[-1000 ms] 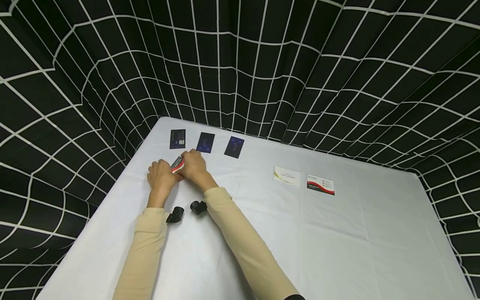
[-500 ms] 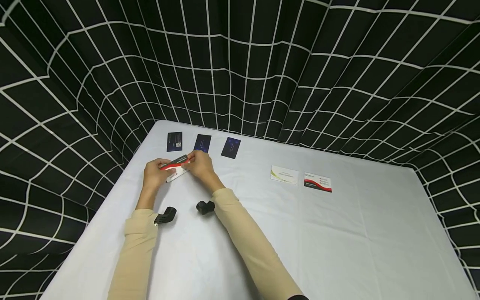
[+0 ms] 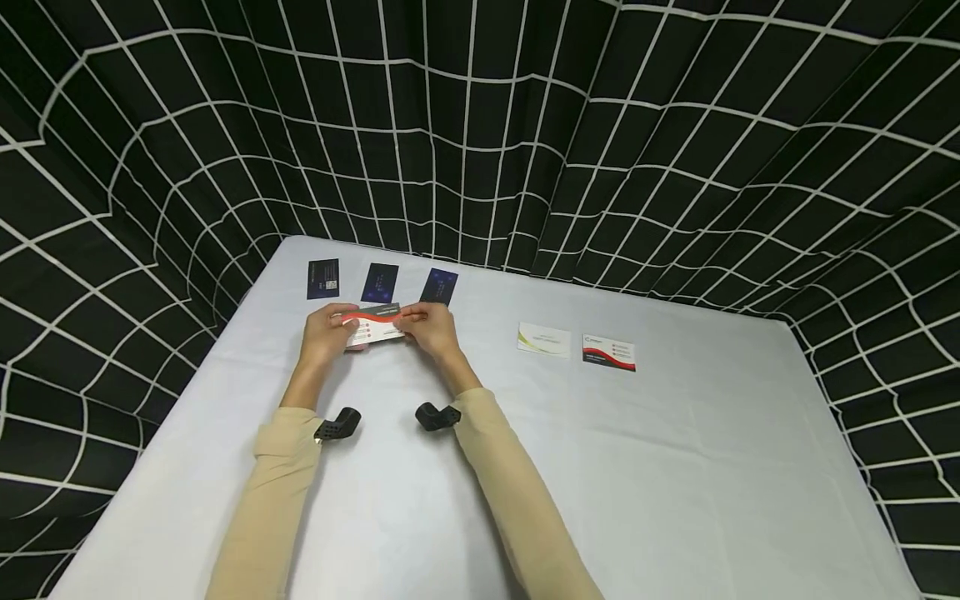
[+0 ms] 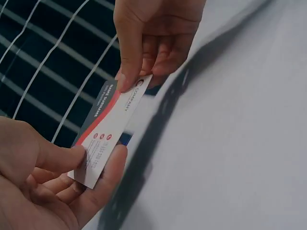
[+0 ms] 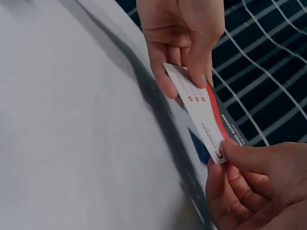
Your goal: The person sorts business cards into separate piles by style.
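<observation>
A business card [image 3: 377, 331], white with a red wave and a dark grey band, is held between both hands above the table. My left hand [image 3: 324, 335] pinches one end between thumb and fingers; my right hand [image 3: 435, 329] pinches the other. In the left wrist view the printed face of the card [image 4: 103, 124] shows, with the thumbs lying on it and fingers behind. The card [image 5: 199, 108] appears from the opposite side in the right wrist view, its small text partly blurred. A reddish edge shows just below the card near my left hand; what it belongs to is unclear.
Three dark blue cards, a left one [image 3: 323, 279], a middle one [image 3: 379, 283] and a right one [image 3: 439, 286], lie along the back. Farther right lie a white-and-yellow card [image 3: 543, 340] and a red-and-black card [image 3: 609, 353]. A black grid curtain [image 3: 480, 167] borders the white table [image 3: 675, 467].
The card was slanted and mostly hidden between the hands; it has been turned roughly level, its face now showing. Both hands have spread to its ends. The head view has shifted slightly.
</observation>
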`<state>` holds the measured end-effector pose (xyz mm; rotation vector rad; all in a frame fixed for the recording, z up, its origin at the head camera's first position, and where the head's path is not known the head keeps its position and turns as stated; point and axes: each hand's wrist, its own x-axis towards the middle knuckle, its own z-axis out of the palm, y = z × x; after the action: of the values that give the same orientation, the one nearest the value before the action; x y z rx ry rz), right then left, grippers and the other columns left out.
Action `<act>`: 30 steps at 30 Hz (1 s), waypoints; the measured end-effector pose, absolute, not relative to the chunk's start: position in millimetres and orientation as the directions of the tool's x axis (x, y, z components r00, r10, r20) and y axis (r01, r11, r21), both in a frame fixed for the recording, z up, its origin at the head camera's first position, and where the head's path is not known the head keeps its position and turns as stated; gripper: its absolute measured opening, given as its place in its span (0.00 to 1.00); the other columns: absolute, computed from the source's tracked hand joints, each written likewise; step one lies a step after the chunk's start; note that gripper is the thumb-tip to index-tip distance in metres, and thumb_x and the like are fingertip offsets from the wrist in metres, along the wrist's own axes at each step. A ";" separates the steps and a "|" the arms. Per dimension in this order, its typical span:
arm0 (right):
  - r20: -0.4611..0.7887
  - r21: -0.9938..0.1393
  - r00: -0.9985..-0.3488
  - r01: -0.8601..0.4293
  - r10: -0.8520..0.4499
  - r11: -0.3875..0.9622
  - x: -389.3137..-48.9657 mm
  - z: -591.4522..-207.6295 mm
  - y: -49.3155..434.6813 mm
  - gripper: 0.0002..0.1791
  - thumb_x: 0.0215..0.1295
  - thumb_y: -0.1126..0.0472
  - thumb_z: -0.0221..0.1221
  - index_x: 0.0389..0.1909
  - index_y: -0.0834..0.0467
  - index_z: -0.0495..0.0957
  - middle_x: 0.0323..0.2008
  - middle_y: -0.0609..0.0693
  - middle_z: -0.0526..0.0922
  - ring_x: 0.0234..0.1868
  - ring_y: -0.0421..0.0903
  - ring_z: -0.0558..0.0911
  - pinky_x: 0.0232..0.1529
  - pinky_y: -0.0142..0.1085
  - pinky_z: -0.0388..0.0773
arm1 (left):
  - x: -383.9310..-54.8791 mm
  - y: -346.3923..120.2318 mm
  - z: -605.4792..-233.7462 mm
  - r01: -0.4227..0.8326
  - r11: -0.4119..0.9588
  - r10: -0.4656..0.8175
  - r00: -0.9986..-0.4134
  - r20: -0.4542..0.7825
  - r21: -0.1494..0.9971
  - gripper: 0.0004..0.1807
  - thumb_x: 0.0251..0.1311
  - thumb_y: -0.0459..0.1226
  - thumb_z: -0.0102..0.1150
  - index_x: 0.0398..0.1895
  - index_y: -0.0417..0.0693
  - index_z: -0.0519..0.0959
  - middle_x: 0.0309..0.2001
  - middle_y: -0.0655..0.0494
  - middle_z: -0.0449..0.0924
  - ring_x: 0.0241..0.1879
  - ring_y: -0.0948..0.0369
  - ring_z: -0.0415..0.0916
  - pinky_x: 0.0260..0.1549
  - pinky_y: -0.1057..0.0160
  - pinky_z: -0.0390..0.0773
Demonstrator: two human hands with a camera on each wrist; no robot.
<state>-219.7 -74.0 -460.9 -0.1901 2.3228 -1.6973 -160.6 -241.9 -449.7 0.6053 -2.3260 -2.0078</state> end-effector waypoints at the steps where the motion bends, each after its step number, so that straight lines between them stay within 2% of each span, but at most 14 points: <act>1: -0.139 -0.954 -0.961 0.065 -0.240 0.292 -220.0 -461.4 -65.7 0.09 0.57 0.71 0.67 0.39 0.69 0.84 0.30 0.58 0.86 0.20 0.42 0.80 0.25 0.31 0.80 | -163.6 -235.5 -450.6 -0.271 0.114 -0.292 -0.929 -0.228 0.956 0.20 0.67 0.25 0.52 0.62 0.30 0.71 0.54 0.26 0.75 0.28 0.64 0.82 0.33 0.64 0.83; 7: -0.186 -0.976 -0.968 0.161 -0.171 0.149 -219.2 -457.6 -15.3 0.12 0.59 0.73 0.65 0.44 0.72 0.82 0.31 0.58 0.84 0.21 0.42 0.81 0.32 0.38 0.84 | -175.4 -195.0 -455.8 -0.261 0.087 -0.291 -0.930 -0.226 0.961 0.20 0.64 0.27 0.58 0.59 0.28 0.72 0.44 0.32 0.79 0.23 0.62 0.82 0.27 0.64 0.83; 11: -0.178 -0.981 -0.977 0.167 -0.114 0.103 -220.5 -454.0 19.1 0.13 0.59 0.75 0.63 0.45 0.75 0.80 0.30 0.56 0.83 0.21 0.40 0.82 0.32 0.36 0.84 | -182.8 -166.0 -456.9 -0.230 0.050 -0.239 -0.947 -0.212 0.972 0.19 0.64 0.25 0.57 0.57 0.23 0.72 0.46 0.30 0.79 0.27 0.60 0.81 0.28 0.66 0.83; 15: -0.180 -0.981 -0.983 0.177 -0.041 0.083 -222.8 -451.2 54.4 0.14 0.58 0.76 0.63 0.46 0.76 0.79 0.28 0.54 0.82 0.20 0.38 0.81 0.29 0.31 0.82 | -191.9 -131.1 -454.6 -0.164 0.035 -0.182 -0.971 -0.155 0.986 0.19 0.61 0.20 0.56 0.55 0.21 0.72 0.43 0.28 0.79 0.32 0.51 0.84 0.29 0.65 0.83; 20: -0.206 -0.972 -0.977 0.210 0.047 0.106 -222.8 -445.9 104.5 0.15 0.59 0.74 0.64 0.48 0.74 0.80 0.29 0.54 0.82 0.21 0.38 0.82 0.31 0.32 0.83 | -204.9 -79.1 -454.6 -0.110 0.092 -0.147 -0.984 -0.096 0.990 0.14 0.59 0.20 0.57 0.49 0.23 0.77 0.37 0.34 0.81 0.35 0.45 0.84 0.27 0.63 0.83; 24: -0.208 -0.967 -0.972 0.221 0.106 0.128 -219.9 -441.7 145.6 0.16 0.59 0.73 0.65 0.48 0.74 0.80 0.31 0.54 0.84 0.21 0.37 0.83 0.31 0.31 0.82 | -210.6 -39.2 -452.9 -0.059 0.223 -0.109 -0.993 -0.036 0.973 0.11 0.58 0.23 0.59 0.44 0.27 0.80 0.34 0.38 0.84 0.28 0.47 0.84 0.20 0.68 0.80; 26: -0.211 -0.961 -0.969 0.229 0.129 0.153 -217.3 -441.4 165.4 0.16 0.59 0.71 0.65 0.48 0.73 0.80 0.31 0.52 0.85 0.20 0.36 0.82 0.29 0.29 0.81 | -212.3 -20.5 -452.5 -0.029 0.282 -0.089 -0.996 -0.004 0.959 0.10 0.58 0.23 0.60 0.43 0.28 0.81 0.32 0.40 0.85 0.22 0.52 0.83 0.16 0.71 0.75; 28: -0.210 -0.955 -0.965 0.237 0.158 0.177 -213.6 -442.4 183.7 0.15 0.59 0.71 0.66 0.47 0.73 0.80 0.28 0.50 0.85 0.18 0.35 0.81 0.27 0.27 0.80 | -213.3 -3.1 -453.1 -0.001 0.326 -0.061 -0.998 0.020 0.945 0.10 0.58 0.24 0.60 0.42 0.29 0.81 0.30 0.42 0.85 0.18 0.56 0.80 0.16 0.71 0.72; 30: -0.220 -0.946 -0.958 0.256 0.186 0.199 -208.9 -443.2 201.4 0.15 0.59 0.69 0.66 0.46 0.73 0.81 0.26 0.48 0.84 0.17 0.35 0.81 0.26 0.27 0.80 | -214.4 14.2 -455.0 0.021 0.371 -0.039 -0.998 0.038 0.928 0.09 0.57 0.25 0.62 0.42 0.31 0.82 0.29 0.45 0.86 0.18 0.59 0.80 0.18 0.70 0.72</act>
<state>-208.9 201.4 -443.2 0.4406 2.3884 -1.9026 -214.4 14.2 -455.0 0.0167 -2.5563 -1.7319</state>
